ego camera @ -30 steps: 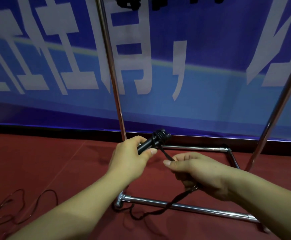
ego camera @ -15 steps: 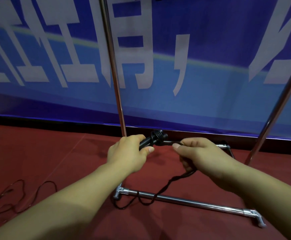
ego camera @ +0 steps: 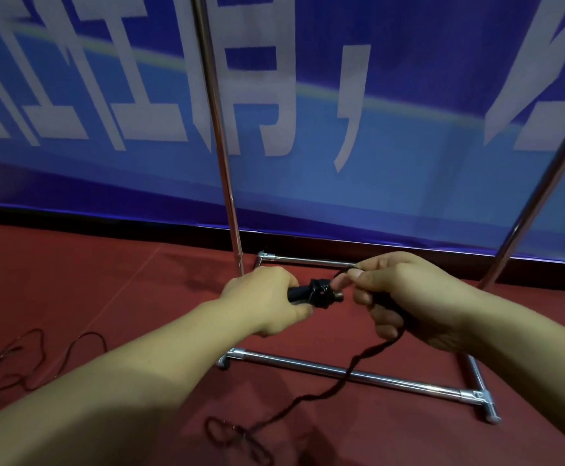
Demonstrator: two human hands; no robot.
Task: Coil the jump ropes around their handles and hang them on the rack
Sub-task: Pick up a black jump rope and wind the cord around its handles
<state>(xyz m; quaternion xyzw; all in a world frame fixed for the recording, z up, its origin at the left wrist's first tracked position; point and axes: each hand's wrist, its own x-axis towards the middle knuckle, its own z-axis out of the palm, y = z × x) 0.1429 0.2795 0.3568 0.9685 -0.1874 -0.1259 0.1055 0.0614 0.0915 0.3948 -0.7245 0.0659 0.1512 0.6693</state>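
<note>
My left hand (ego camera: pixel 264 301) grips the black jump rope handles (ego camera: pixel 314 293), whose tip points right with a few turns of cord coiled around it. My right hand (ego camera: pixel 409 297) pinches the dark rope (ego camera: pixel 368 354) just right of the handle tip. From that hand the rope hangs down, crosses the rack's front base bar and ends in a loose tangle on the carpet at the bottom middle. The chrome rack (ego camera: pixel 222 156) stands right behind my hands, and its top bar is out of view.
A second dark rope (ego camera: pixel 39 358) lies loose on the red carpet at the left. The rack's base bars (ego camera: pixel 392 380) frame the floor under my hands. A slanted pole (ego camera: pixel 540 183) rises at the right. A blue banner covers the wall behind.
The view has tilted downward, showing more of the rack's base. My right hand has carried the rope from beside the handle tip to slightly above it, and the handles now point right.
</note>
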